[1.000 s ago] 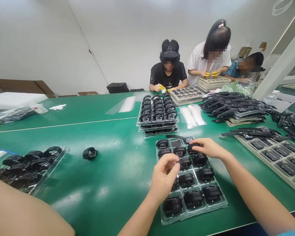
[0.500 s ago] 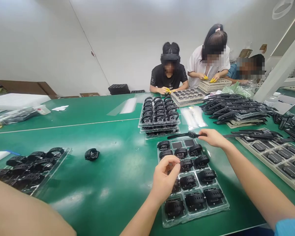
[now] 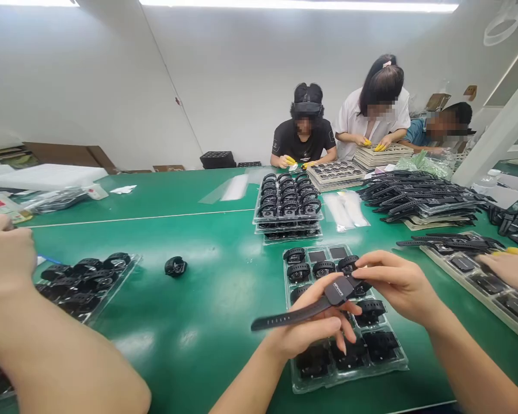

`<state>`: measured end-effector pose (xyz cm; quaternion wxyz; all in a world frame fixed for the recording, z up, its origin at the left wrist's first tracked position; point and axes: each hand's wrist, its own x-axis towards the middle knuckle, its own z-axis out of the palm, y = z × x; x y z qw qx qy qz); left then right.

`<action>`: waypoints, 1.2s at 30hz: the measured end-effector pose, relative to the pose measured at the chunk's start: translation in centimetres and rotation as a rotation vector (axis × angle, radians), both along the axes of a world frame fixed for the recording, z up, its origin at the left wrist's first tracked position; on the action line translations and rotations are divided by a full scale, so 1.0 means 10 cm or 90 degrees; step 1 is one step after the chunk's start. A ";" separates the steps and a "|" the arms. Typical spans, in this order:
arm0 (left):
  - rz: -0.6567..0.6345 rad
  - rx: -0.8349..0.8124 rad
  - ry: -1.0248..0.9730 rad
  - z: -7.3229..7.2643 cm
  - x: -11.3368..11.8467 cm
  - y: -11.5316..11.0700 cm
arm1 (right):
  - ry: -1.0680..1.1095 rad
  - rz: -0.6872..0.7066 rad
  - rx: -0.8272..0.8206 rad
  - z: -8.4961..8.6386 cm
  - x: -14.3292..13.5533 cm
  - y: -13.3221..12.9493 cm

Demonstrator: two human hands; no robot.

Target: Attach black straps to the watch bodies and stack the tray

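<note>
A black smartwatch (image 3: 340, 290) with its strap laid out straight is between my hands, its dark face turned up and bearing pale lettering. My left hand (image 3: 300, 336) supports it from below, fingers around the case, and one strap end sticks out to the left. With thumb and fingers, my right hand (image 3: 401, 282) pinches the strap on the other side of the case. Beneath both hands lies a clear plastic tray (image 3: 354, 380) of black watches with curled straps, partly hidden by my hands. Two of its far compartments show flat dark squares.
A single curled watch (image 3: 175, 266) lies left of the tray. Stacked watch trays (image 3: 288, 214) stand ahead. Piled straight-strap watches (image 3: 427, 192) lie right. Co-workers sit opposite; another person's arm (image 3: 64, 345) crosses the left, and a hand (image 3: 511, 267) reaches over the beige tray (image 3: 453, 284).
My right hand has brought the smartwatch from beyond the tray back to my left hand, which now holds it too. At right a co-worker's hand has appeared; the arm at left has moved forward.
</note>
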<state>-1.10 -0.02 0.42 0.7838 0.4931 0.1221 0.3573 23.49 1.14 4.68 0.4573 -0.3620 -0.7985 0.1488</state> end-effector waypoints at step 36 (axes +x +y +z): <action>0.354 -0.029 -0.140 0.19 0.03 -0.05 | 0.666 -0.152 -0.577 -0.56 -0.98 -0.89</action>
